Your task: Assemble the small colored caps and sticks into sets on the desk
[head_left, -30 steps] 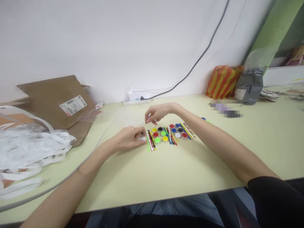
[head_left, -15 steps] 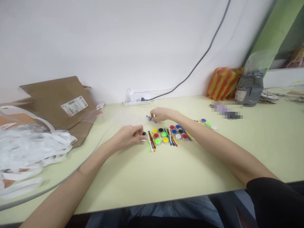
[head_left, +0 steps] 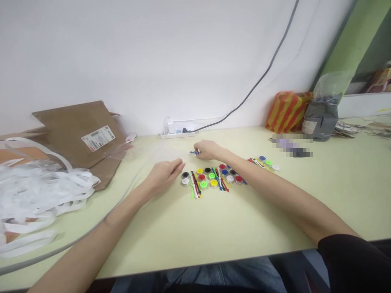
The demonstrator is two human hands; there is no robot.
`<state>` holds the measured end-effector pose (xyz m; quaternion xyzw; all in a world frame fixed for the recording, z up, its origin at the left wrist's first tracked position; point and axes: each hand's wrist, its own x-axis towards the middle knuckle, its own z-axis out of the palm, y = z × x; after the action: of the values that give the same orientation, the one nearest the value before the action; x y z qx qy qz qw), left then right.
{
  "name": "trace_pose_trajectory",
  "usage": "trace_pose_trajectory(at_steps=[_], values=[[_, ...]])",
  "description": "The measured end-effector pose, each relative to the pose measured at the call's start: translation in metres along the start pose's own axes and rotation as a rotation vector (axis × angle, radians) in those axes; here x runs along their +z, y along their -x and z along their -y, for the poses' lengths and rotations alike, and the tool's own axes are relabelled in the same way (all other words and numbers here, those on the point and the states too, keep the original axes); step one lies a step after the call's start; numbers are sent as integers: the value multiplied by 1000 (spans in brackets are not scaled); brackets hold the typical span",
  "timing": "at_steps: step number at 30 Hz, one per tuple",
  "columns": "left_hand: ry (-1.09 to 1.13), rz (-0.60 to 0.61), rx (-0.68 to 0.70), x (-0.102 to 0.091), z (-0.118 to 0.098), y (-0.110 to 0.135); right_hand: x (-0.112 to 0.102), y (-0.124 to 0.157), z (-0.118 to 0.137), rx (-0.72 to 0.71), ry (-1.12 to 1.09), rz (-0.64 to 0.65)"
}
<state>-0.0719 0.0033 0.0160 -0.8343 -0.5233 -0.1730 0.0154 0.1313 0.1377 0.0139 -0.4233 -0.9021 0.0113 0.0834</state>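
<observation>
My right hand [head_left: 207, 149] reaches to the back of the table, its fingertips pinched on a small blue plastic arrow [head_left: 194, 152]. My left hand [head_left: 165, 175] hovers at the left end of the coloured pieces, fingers curled and pressed together; whatever they may hold is hidden. Just right of it lie a black-topped disc [head_left: 185, 175] and a white-topped disc [head_left: 185, 182] on clear bases. A bundle of coloured plastic arrows [head_left: 196, 185] lies beside these. More discs, such as a bright green one [head_left: 203, 185], and a second arrow bundle [head_left: 220, 179] continue to the right, partly under my right forearm.
At the left are a brown paper package [head_left: 76, 134] and a heap of white strips [head_left: 39, 191], with a grey cable [head_left: 91, 228] in front. A power strip [head_left: 177, 132] sits against the wall. A striped bag [head_left: 284, 112] and grey bag [head_left: 320, 118] stand back right.
My left hand has moved off the white-topped disc, which now shows fully. My right hand stays near its place, and the blue piece in it has turned to lie flatter.
</observation>
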Motion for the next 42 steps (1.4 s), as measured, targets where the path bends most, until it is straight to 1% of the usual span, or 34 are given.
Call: trace_pose_trajectory(at_steps=[3,5,6,8,9,12,14,16,17,18,20,22,23,24,26,28,30,32,34,35,38,40,42], values=[[32,-179,-120,2,3,-2,-12,1,4,-12,-34,-52],[84,-286,-203,2,5,-3,-21,1,13,-58,-127,-115],[128,-315,-229,1,6,-4,-25,2,19,-94,-190,-156],[272,-332,-256,0,7,-5,-31,5,34,-176,-291,-250],[364,-336,-265,-1,6,-6,-33,7,42,-218,-305,-291],[619,-353,-292,-1,4,-6,-35,14,63,-341,-214,-373],[744,-367,-310,0,3,-7,-36,18,70,-426,-197,-378],[830,-378,-303,2,4,-8,-39,21,71,-490,-284,-345],[852,-387,-291,3,5,-8,-41,23,70,-513,-364,-303],[857,-400,-276,4,6,-9,-43,24,67,-533,-464,-241],[826,-436,-246,4,8,-9,-47,25,60,-558,-690,-70],[737,-475,-216,3,8,-8,-50,24,54,-544,-885,67],[667,-487,-195,2,7,-7,-51,23,51,-513,-950,86],[575,-495,-169,0,6,-5,-51,23,50,-472,-988,78],[346,-506,-117,-2,3,-2,-51,21,50,-401,-998,42],[146,-508,-76,-3,0,0,-51,20,53,-373,-977,45],[35,-498,-47,-4,-2,1,-52,21,56,-360,-973,75],[-5,-487,-31,-4,-3,1,-54,23,60,-347,-999,108],[5,-492,-46,-5,-4,0,-55,27,62,-354,-1033,158],[45,-498,-60,-5,-5,0,-55,28,63,-364,-1051,185],[296,-499,-61,-7,-10,2,-56,32,65,-411,-1126,249],[460,-522,-53,-9,-14,3,-58,32,64,-452,-1209,277],[523,-566,-57,-10,-15,4,-59,31,59,-481,-1282,275]])
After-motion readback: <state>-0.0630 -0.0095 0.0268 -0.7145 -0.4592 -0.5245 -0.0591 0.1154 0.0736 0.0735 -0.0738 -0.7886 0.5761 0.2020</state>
